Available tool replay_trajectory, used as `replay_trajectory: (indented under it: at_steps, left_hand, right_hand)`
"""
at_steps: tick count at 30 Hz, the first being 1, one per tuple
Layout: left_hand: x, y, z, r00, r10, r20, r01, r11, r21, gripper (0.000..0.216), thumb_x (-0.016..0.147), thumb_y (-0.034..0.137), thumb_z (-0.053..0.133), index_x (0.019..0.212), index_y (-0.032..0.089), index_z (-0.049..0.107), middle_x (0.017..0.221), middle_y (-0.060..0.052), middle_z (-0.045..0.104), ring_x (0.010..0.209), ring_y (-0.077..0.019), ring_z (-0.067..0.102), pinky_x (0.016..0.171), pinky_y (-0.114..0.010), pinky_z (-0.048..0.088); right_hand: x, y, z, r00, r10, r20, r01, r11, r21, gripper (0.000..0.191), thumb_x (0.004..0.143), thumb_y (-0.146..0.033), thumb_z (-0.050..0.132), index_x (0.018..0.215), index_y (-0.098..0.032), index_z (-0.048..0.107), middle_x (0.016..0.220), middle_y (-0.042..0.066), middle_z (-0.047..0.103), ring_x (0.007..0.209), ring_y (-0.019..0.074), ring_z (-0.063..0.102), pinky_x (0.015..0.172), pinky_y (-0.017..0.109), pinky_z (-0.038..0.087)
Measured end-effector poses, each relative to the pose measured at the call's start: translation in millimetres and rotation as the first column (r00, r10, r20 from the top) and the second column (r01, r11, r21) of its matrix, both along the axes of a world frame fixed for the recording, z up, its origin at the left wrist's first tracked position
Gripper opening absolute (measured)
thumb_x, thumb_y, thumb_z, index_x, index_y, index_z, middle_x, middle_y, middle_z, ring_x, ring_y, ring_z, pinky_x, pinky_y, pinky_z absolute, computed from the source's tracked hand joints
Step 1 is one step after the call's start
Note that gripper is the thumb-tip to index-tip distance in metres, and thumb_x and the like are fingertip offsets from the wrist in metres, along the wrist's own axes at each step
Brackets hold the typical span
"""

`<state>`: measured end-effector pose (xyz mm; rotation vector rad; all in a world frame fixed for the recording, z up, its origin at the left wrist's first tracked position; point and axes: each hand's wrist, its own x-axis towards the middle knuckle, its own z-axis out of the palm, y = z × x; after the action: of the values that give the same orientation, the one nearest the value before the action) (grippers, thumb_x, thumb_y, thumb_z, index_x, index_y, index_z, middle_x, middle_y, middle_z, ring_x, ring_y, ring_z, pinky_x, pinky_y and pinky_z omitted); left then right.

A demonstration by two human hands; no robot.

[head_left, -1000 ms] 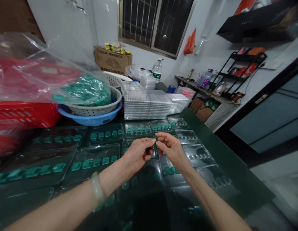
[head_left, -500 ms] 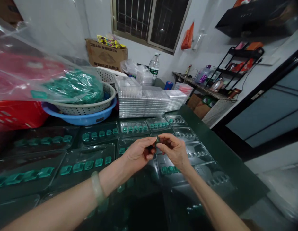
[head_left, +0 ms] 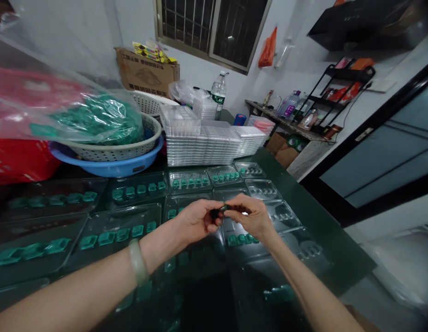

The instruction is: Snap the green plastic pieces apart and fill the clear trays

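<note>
A small dark greenish piece (head_left: 223,208) is pinched between my two hands above the trays; its kind is too small to make out. My left hand (head_left: 200,219), a pale bangle (head_left: 138,262) on its wrist, grips it from the left with thumb and fingers. From the right, my right hand (head_left: 251,216) pinches the same piece with thumb and forefinger. Below and around lie clear plastic trays (head_left: 129,213) with green translucent pieces (head_left: 122,234) set in a row in each. At the right, some trays (head_left: 283,213) have clear, unfilled-looking slots.
Stacked clear trays (head_left: 202,150) stand at the back of the dark green table (head_left: 352,265). Left of them, a bag of green pieces (head_left: 103,117) rests in a white basket (head_left: 124,151) within a blue basin (head_left: 110,169). A red basket (head_left: 20,159) stands farther left.
The view has shifted slightly, so the surroundings sit a little farther left. My hands stay together on the dark piece, which now lies more sideways between my fingers.
</note>
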<state>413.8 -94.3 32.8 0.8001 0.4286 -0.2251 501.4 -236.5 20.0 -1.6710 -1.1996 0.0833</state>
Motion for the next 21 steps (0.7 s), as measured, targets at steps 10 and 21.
replay_trajectory:
  at_steps: [10, 21]
  left_hand:
    - [-13, 13, -1.3, 0.998, 0.061, -0.034, -0.054, 0.981, 0.188, 0.018, 0.065, 0.015, 0.062, 0.082, 0.011, 0.058, 0.073, -0.003, 0.054, 0.059, -0.011, 0.052, 0.043, -0.02, 0.031]
    - [-42, 39, 2.3, 0.997, 0.064, 0.039, -0.071, 0.976, 0.205, 0.03, 0.062, 0.004, 0.05, 0.089, 0.013, 0.06, 0.092, -0.008, 0.056, 0.079, -0.0189, 0.057, 0.055, -0.026, 0.04]
  right_hand:
    - [111, -10, -9.7, 0.83, -0.528, -0.182, 0.513, 0.849, -0.123, 0.04, 0.067, -0.049, 0.063, 0.084, -0.012, 0.062, 0.052, -0.001, 0.058, 0.043, 0.0126, 0.054, 0.039, 0.024, 0.044]
    - [244, 27, -48.4, 0.77, -0.628, 0.11, 0.611, 0.677, -0.411, 0.023, 0.085, -0.032, 0.052, 0.094, -0.012, 0.058, 0.09, 0.003, 0.06, 0.076, 0.013, 0.059, 0.066, 0.03, 0.051]
